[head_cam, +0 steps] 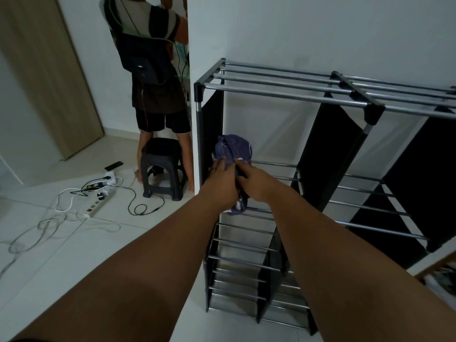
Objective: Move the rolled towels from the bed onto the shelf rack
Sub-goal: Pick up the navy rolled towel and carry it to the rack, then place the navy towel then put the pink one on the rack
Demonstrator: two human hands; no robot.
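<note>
Two bare arms reach forward to a rack (283, 91) of metal rails and black fabric panels against a white wall; the left hand (220, 182) and right hand (254, 182) sit side by side, both closed around a purple towel (233, 148); the towel bulges up just beyond the fingertips and a corner hangs below the hands; it rests on the rails of the second tier, in the leftmost bay, touching the side panel left of the left hand; further bays lie right of the right hand; far left of the hands, on the tiled floor, a dark stool (162, 166), a power strip (96, 206) with tangled cables, and another person (155, 70) standing with their back turned.
</note>
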